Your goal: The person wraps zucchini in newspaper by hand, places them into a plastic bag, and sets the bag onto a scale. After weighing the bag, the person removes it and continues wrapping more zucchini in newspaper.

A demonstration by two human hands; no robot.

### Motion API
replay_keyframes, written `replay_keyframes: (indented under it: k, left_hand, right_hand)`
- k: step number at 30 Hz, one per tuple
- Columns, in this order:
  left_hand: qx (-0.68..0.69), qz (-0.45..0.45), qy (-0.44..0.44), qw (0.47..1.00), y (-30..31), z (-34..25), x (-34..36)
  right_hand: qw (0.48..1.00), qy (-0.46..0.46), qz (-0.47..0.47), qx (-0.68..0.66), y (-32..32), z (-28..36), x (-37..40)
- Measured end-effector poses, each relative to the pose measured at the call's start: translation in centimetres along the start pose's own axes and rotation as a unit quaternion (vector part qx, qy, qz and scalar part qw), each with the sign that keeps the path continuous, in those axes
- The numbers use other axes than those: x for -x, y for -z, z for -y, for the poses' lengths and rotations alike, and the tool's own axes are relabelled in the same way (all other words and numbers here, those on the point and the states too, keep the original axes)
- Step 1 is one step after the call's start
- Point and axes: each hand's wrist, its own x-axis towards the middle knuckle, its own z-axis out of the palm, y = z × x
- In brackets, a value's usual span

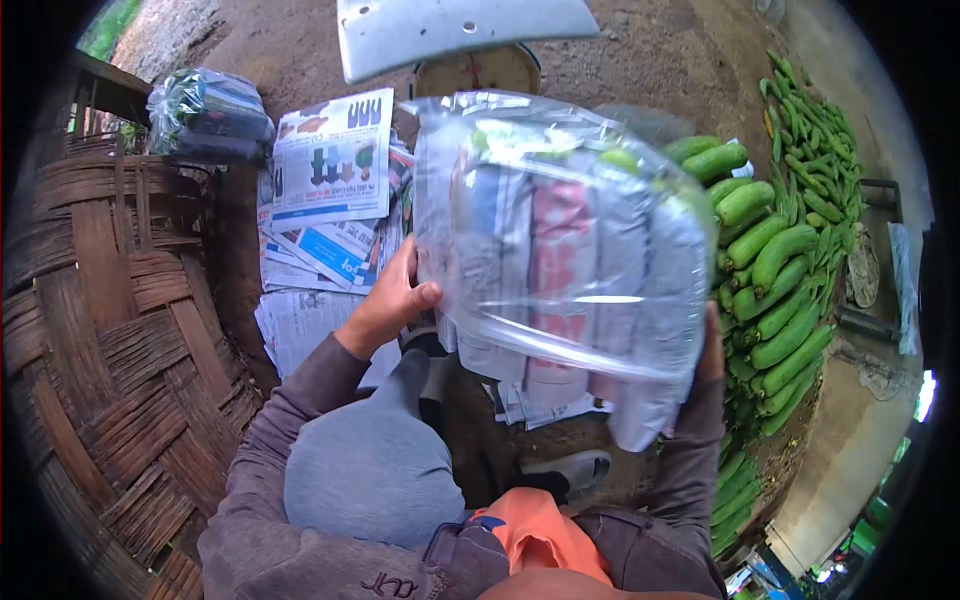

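Observation:
A clear plastic bag is held up in front of me, packed with newspaper-wrapped bundles side by side. Green vegetable ends show through the plastic along its far edge. My left hand grips the bag's left side, thumb on the near face and the other fingers partly hidden. At the right side, my right hand supports the bag; the plastic covers most of its fingers. The bag's near end hangs loose and folded above the ground.
Stacked newspapers lie to the left, beyond a woven bamboo panel. A second packed bag sits at the far left. A weighing scale stands ahead. Green gourds and thinner green pods are heaped on the right.

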Motion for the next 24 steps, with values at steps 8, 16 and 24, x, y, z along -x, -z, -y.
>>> replay_keyframes:
  k: [8, 16, 24]
  left_hand:
    - [-0.061, -0.113, -0.205, 0.97, 3.5, -10.7, -7.1]
    - [-0.249, -0.096, -0.349, 0.898, 14.2, -9.3, -16.7]
    - [0.146, -0.164, -0.134, 0.966, 13.0, -12.6, -19.1]
  right_hand:
    - [0.968, 0.094, 0.232, 0.004, -13.2, 16.2, -8.6]
    - [0.939, 0.104, 0.326, 0.039, -23.0, 23.7, -20.4]
    - [0.958, 0.124, 0.23, 0.121, -24.4, 25.1, -24.7]
